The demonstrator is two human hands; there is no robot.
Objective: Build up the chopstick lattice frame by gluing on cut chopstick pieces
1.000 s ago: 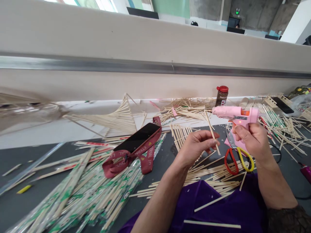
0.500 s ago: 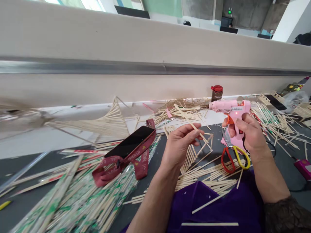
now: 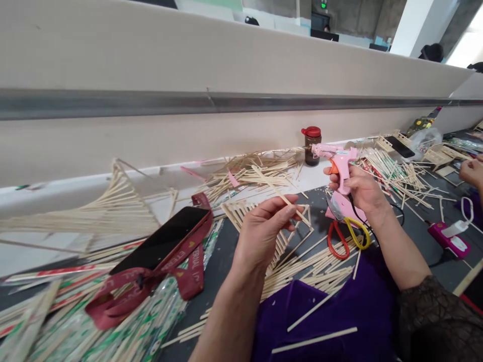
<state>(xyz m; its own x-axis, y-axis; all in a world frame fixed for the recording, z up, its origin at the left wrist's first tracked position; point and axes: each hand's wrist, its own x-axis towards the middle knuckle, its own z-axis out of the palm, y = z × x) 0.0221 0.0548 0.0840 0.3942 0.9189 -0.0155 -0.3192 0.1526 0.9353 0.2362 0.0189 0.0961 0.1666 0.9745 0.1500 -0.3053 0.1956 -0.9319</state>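
Note:
My left hand [image 3: 264,231] pinches a thin bamboo stick [image 3: 281,196] between thumb and fingers, its far end pointing up and left over a small glued stick frame [image 3: 292,234] on the dark table. My right hand [image 3: 360,188] grips a pink hot glue gun [image 3: 335,156] by the handle, nozzle pointing left, held to the right of the stick and apart from it. Under the right hand lie red and yellow scissors [image 3: 343,236] and a pink sheet [image 3: 345,206].
Loose sticks cover the table and my purple lap cloth [image 3: 339,311]. A phone on a maroon lanyard [image 3: 162,246] lies left, wrapped chopsticks [image 3: 75,327] front left, a fan of sticks [image 3: 109,201] behind. A red-capped jar [image 3: 312,145] stands by the wall. Another person's hand [image 3: 471,171] is far right.
The view has swung right. My right hand carried the glue gun away from the stick, farther back and right. My left hand tilted the stick over the small frame.

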